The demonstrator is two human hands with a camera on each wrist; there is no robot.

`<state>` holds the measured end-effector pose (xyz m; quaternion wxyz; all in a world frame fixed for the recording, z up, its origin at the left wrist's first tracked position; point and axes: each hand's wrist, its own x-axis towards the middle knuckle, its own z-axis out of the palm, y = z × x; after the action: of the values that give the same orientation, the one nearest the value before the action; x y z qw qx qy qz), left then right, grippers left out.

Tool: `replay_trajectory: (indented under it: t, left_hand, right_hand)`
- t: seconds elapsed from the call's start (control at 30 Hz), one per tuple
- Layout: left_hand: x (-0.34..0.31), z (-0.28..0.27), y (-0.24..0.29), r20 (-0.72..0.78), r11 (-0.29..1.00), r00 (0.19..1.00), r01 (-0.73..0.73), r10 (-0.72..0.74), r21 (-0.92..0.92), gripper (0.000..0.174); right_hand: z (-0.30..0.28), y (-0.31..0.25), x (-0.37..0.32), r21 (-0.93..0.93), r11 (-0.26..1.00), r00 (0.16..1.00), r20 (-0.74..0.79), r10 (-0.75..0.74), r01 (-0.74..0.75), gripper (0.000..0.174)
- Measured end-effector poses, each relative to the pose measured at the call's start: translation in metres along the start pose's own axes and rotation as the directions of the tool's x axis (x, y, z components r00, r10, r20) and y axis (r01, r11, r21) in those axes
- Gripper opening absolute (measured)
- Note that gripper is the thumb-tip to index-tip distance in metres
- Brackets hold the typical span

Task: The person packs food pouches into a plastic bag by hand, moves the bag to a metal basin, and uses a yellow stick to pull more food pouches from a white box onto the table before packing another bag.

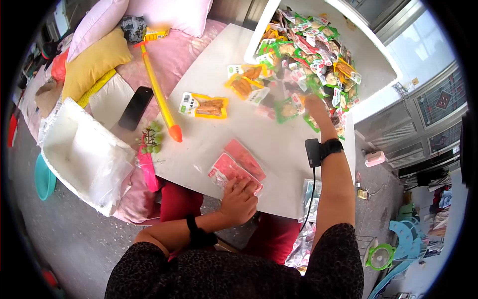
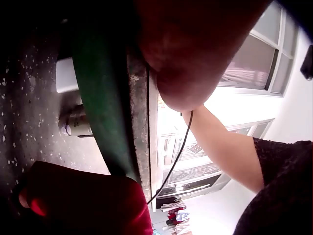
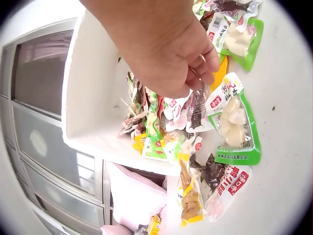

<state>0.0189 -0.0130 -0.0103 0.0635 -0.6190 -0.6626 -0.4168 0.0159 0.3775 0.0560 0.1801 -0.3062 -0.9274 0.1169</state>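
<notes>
Two flat pink-red packets lie overlapping near the table's front edge, the upper one (image 1: 245, 158) partly under the lower one (image 1: 226, 169). My left hand (image 1: 240, 202) rests on the lower packet with its fingers loosely bent. At the pile of snack packets (image 1: 318, 50) spilling from the white foam box, my right hand (image 1: 316, 107) reaches down. The right wrist view shows this hand (image 3: 171, 54) with curled fingers, its tips pinching a clear packet with dark contents (image 3: 197, 110). Beside it lies a green-edged packet (image 3: 234, 127). The left wrist view shows no packets.
Yellow-edged packets (image 1: 205, 105) lie on the white table (image 1: 189, 149). Left of them are a yellow stick (image 1: 158, 89), a black phone (image 1: 136, 108), green grapes (image 1: 151, 138) and an empty foam box (image 1: 82, 149). The large foam box (image 1: 381, 65) stands tilted at the back right.
</notes>
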Motion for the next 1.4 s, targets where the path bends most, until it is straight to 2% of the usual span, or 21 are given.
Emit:
replay_trajectory:
  t: [0.2,0.3,0.43,0.53,0.63,0.67,0.73,0.77,0.83,0.87,0.97,1.0,1.03,1.07,1.13,1.2,1.27,1.3,1.33,1.37,1.4]
  left_hand:
    - [0.004,-0.008,-0.002,0.057,0.996,0.998,0.039,-0.035,-0.081,0.011]
    - [0.009,-0.012,-0.007,0.064,0.993,0.998,0.031,-0.024,-0.113,0.009]
    - [0.013,-0.014,-0.014,0.09,0.991,0.996,0.029,-0.017,-0.133,0.007]
    - [0.014,-0.018,-0.019,0.105,0.987,0.994,0.014,0.003,-0.163,0.007]
    - [0.015,-0.018,-0.02,0.11,0.987,0.994,0.019,-0.001,-0.16,0.007]
    - [0.014,-0.017,-0.021,0.125,0.985,0.992,0.023,-0.001,-0.171,0.01]
    - [0.012,-0.017,-0.023,0.156,0.982,0.988,0.03,-0.001,-0.188,0.016]
    - [0.013,-0.017,-0.023,0.14,0.982,0.99,0.028,-0.002,-0.186,0.013]
    - [0.015,-0.017,-0.023,0.107,0.984,0.994,0.03,-0.011,-0.177,0.008]
    - [0.015,-0.017,-0.025,0.097,0.982,0.995,0.029,-0.011,-0.185,0.008]
    - [0.013,-0.016,-0.025,0.08,0.978,0.997,0.032,-0.016,-0.208,0.008]
    - [0.014,-0.017,-0.025,0.076,0.977,0.997,0.032,-0.016,-0.21,0.008]
    - [0.014,-0.017,-0.025,0.072,0.977,0.997,0.031,-0.016,-0.212,0.008]
    - [0.014,-0.017,-0.025,0.065,0.979,0.998,0.026,-0.013,-0.204,0.008]
    - [0.014,-0.015,-0.025,0.05,0.982,0.999,0.016,-0.007,-0.188,0.008]
    - [0.011,-0.013,-0.026,0.078,0.981,0.997,0.02,-0.005,-0.192,0.016]
    - [0.009,-0.012,-0.025,0.092,0.981,0.996,0.016,0.001,-0.192,0.02]
    - [0.009,-0.011,-0.024,0.09,0.983,0.996,0.014,0.002,-0.185,0.02]
    - [0.009,-0.012,-0.023,0.09,0.984,0.996,0.013,0.003,-0.178,0.021]
    - [0.009,-0.013,-0.022,0.101,0.984,0.995,0.011,0.007,-0.181,0.021]
    - [0.01,-0.014,-0.021,0.111,0.983,0.994,0.011,0.009,-0.182,0.021]
  right_hand:
    - [0.028,0.018,0.03,0.05,0.995,0.988,-0.136,-0.075,0.083,0.016]
    - [0.028,0.034,0.058,-0.161,0.979,0.969,-0.192,-0.154,0.124,0.016]
    - [0.004,0.034,0.094,-0.182,0.981,0.958,-0.263,-0.117,0.07,0.016]
    - [-0.019,0.034,0.119,0.38,0.918,0.985,-0.085,0.152,-0.108,0.012]
    - [-0.008,0.033,0.132,0.648,0.757,0.973,-0.217,0.075,0.086,0.007]
    - [-0.001,0.041,0.147,0.738,0.665,0.986,-0.168,0.016,0.115,0.007]
    - [-0.003,0.028,0.153,0.507,0.833,0.974,-0.148,-0.169,0.222,0.006]
    - [-0.013,0.018,0.155,0.106,0.948,0.951,-0.116,-0.288,0.3,0.006]
    - [-0.006,0.03,0.178,-0.178,0.853,0.858,-0.066,-0.509,0.492,0.008]
    - [0.015,0.072,0.216,-0.043,0.784,0.777,-0.114,-0.619,0.619,0.009]
    - [0.042,0.097,0.243,0.222,0.759,0.785,-0.281,-0.552,0.612,0.006]
    - [0.049,0.113,0.253,0.423,0.781,0.888,-0.235,-0.396,0.46,0.003]
    - [0.022,0.058,0.216,-0.099,0.911,0.907,-0.101,-0.41,0.401,0.005]
    - [-0.009,-0.006,0.175,-0.602,0.716,0.908,0.036,-0.416,0.352,0.009]
    - [0.034,0.054,0.21,-0.385,0.864,0.851,-0.279,-0.445,0.325,0.015]
    - [0.036,0.056,0.206,-0.435,0.862,0.783,-0.428,-0.452,0.26,0.02]
    - [0.009,-0.004,0.152,-0.73,0.679,0.754,-0.401,-0.52,0.08,0.023]
    - [0.007,-0.011,0.136,-0.403,0.915,0.788,-0.553,-0.271,0.032,0.022]
    - [0.006,-0.015,0.123,-0.009,1.0,0.804,-0.594,0.019,-0.03,0.023]
    - [0.004,-0.019,0.113,0.387,0.917,0.8,-0.518,0.303,-0.097,0.025]
    - [0.008,-0.008,0.108,0.298,0.954,0.721,-0.655,0.226,-0.028,0.024]
